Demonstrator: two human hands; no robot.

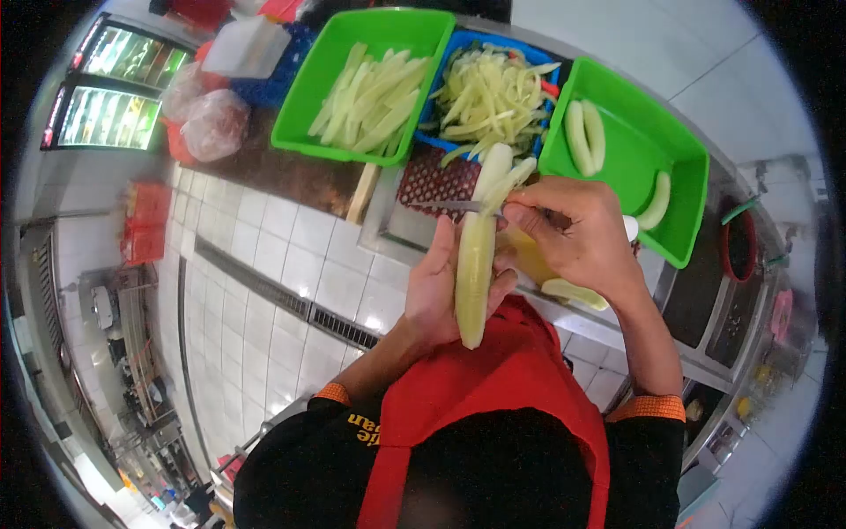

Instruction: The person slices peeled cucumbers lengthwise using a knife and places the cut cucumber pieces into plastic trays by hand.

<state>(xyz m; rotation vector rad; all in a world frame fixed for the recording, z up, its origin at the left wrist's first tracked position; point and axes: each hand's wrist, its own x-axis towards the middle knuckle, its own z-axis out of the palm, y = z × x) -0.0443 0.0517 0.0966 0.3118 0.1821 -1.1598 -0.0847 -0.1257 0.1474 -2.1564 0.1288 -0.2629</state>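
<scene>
My left hand (432,295) is closed around a long pale green cucumber (476,282), tilted upright in front of the red apron. In my right hand (577,231) is a thin metal peeling knife (445,204), its blade lying across the cucumber's upper part; the fingers hide its handle. A loosened strip of peel (511,181) stands off near the blade. Just beyond, a blue basket (429,115) is heaped with peels (493,93). On the right, a green tub (639,145) holds several peeled cucumbers (655,203).
Another green tub (295,110) holds long pale strips (374,97). Left of it are plastic bags (216,123) and a white container (247,47). A pale green piece (575,294) lies by the counter's near edge. White floor tiles (291,256) and a drain grate (344,328) lie to the left.
</scene>
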